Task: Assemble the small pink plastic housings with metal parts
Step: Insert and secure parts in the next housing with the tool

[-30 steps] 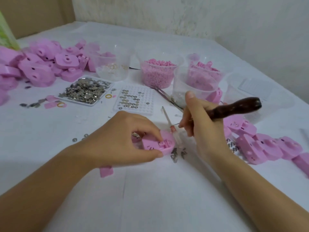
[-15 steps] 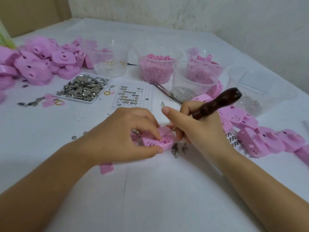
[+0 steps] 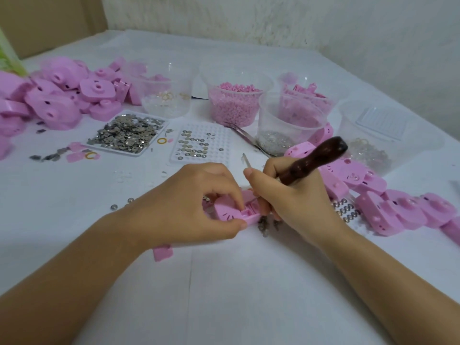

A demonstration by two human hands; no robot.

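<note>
A small pink housing (image 3: 227, 212) lies on the white table at the centre. My left hand (image 3: 191, 205) pinches it between thumb and fingers. My right hand (image 3: 288, 195) grips a tool with a dark wooden handle (image 3: 316, 158); its thin metal tip points down into the housing's open slot. A few small metal parts (image 3: 267, 224) lie just in front of the housing. A flat tray of silver metal pieces (image 3: 129, 134) and a white dimpled tray of round metal discs (image 3: 196, 145) sit behind my hands.
Heaps of pink housings lie at the far left (image 3: 54, 100) and at the right (image 3: 398, 207). Clear cups stand in a row at the back, one full of pink beads (image 3: 235, 103). A pink lid piece (image 3: 163, 252) lies near my left wrist. Tweezers (image 3: 249, 138) lie behind.
My right hand has come left and down from beside the housing; the tool tip now sits in the housing's slot. My left hand has kept its hold on the housing.
</note>
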